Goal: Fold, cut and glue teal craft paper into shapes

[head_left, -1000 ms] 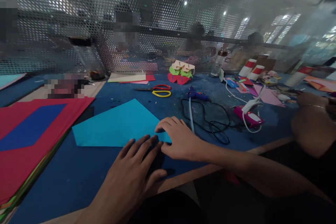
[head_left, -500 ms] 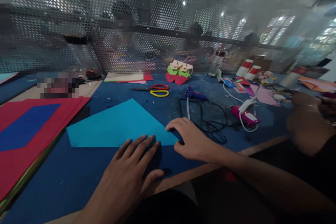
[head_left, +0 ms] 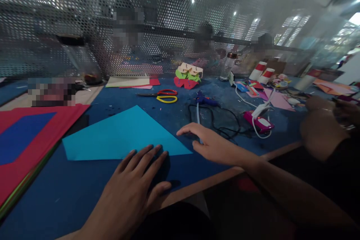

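A folded sheet of light blue paper (head_left: 112, 135) lies on the dark blue table, its peak pointing away from me. My left hand (head_left: 132, 183) rests flat, fingers spread, with the fingertips on the paper's near edge. Just off the paper's right corner hovers my right hand (head_left: 208, 142), index finger stretched out and thumb apart, holding nothing. Beyond the paper lie scissors (head_left: 160, 95) with one red and one yellow handle. A blue glue gun (head_left: 206, 99) with a black cord sits past my right hand.
Red sheets with a blue piece on top (head_left: 25, 135) are stacked at left. A folded paper model (head_left: 188, 75) stands near the perforated metal screen (head_left: 168, 45). A magenta device (head_left: 258, 122) with a white cord lies at right, near another person's arm (head_left: 323, 131).
My right hand has drawn slightly away from the paper's right corner, which now shows fully. My left hand stays on the near edge. The view has shifted a little.
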The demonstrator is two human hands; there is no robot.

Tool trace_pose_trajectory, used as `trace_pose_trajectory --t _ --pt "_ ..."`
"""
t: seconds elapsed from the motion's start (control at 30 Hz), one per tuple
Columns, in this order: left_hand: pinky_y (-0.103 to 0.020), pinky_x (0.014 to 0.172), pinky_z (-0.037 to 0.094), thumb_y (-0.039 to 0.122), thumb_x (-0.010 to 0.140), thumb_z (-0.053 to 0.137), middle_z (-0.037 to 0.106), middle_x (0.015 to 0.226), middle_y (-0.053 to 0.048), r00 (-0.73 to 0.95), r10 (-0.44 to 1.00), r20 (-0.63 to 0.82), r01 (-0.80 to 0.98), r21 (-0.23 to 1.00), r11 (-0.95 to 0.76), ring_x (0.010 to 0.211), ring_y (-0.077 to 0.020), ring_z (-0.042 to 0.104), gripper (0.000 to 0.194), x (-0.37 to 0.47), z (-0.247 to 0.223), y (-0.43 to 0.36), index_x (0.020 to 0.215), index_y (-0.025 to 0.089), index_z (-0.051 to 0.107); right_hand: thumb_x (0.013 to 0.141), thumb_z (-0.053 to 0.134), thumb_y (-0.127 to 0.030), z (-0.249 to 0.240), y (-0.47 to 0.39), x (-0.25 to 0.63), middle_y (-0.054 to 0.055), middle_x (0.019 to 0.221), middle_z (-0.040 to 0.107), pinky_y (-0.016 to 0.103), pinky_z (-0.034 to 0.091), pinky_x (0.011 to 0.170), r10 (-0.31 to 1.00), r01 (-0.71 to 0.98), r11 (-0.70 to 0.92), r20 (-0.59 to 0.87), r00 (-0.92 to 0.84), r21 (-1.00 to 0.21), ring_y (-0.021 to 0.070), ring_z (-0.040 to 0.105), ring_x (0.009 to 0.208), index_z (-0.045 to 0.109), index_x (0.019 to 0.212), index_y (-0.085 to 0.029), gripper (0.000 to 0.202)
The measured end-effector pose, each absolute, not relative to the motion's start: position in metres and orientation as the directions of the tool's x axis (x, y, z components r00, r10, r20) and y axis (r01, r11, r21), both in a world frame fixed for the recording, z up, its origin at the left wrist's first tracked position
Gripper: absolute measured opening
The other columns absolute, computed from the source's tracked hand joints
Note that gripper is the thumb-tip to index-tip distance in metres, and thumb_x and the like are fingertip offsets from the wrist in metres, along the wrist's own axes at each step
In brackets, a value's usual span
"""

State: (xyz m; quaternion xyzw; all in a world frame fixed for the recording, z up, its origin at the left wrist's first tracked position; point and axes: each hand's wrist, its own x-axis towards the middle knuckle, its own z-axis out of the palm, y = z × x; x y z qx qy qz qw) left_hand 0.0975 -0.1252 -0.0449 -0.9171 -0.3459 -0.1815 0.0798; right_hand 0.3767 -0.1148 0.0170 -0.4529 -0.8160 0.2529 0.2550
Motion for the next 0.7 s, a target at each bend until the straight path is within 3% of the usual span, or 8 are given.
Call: trace_pose_trajectory --t 0.1,0.2,0.4,0.57,0.7 --pt "-0.052 0.114 0.039 0.062 0.099 0.051 0.058 0.151 -0.006 0.694 0.607 0.388 0.66 -0.005 -0.751 0.138 -0.0313 0.051 0.059 0.098 -0.044 -0.125 0.148 0.03 0.053 0.091 0.046 -0.003 0.031 -0.11 0.368 0.007 0.129 0.065 0.038 0.043 0.11 0.849 0.594 0.51 0.256 -0.462 -0.622 0.0189 0.058 0.124 0.063 0.124 -0.02 0.041" --pt "-0.054 0.114 0.039 0.06 0.1 0.052 0.059 0.15 -0.006 0.702 0.609 0.37 0.657 -0.003 -0.754 0.138 -0.0321 0.051 0.056 0.099 -0.043 -0.125 0.149 0.032 0.053 0.094 0.048 -0.006 0.038 -0.099 0.352 0.007 0.119 0.07 0.033 0.049 0.096 0.812 0.548 0.534 0.21 -0.545 -0.643 0.0177 0.064 0.11 0.066 0.118 -0.018 0.032" --pt "-0.057 0.11 0.043 0.063 0.1 0.05 0.058 0.151 -0.008 0.697 0.633 0.336 0.669 0.011 -0.743 0.136 -0.0339 0.053 0.057 0.102 -0.038 -0.127 0.145 0.031 0.057 0.093 0.052 -0.006 0.021 -0.069 0.321 0.005 0.106 0.072 0.029 0.048 0.086 0.712 0.485 0.598 0.144 -0.687 -0.638 0.0166 0.064 0.097 0.072 0.105 -0.018 0.026" --pt "-0.058 0.114 0.041 0.065 0.1 0.047 0.057 0.152 -0.008 0.672 0.67 0.315 0.689 0.067 -0.722 0.137 -0.0328 0.054 0.059 0.103 -0.039 -0.13 0.145 0.029 0.056 0.092 0.054 -0.006 0.001 -0.058 0.313 0.003 0.098 0.07 0.026 0.046 0.078 0.784 0.492 0.523 0.166 -0.599 -0.696 0.0133 0.062 0.085 0.073 0.1 -0.017 0.023" --pt "-0.058 0.118 0.039 0.059 0.102 0.05 0.058 0.151 -0.008 0.644 0.706 0.293 0.703 0.136 -0.698 0.141 -0.0313 0.051 0.051 0.103 -0.04 -0.132 0.141 0.028 0.06 0.093 0.056 -0.007 -0.002 -0.061 0.316 0.004 0.101 0.068 0.026 0.046 0.076 0.771 0.486 0.552 0.192 -0.608 -0.678 0.013 0.061 0.084 0.072 0.102 -0.017 0.021"
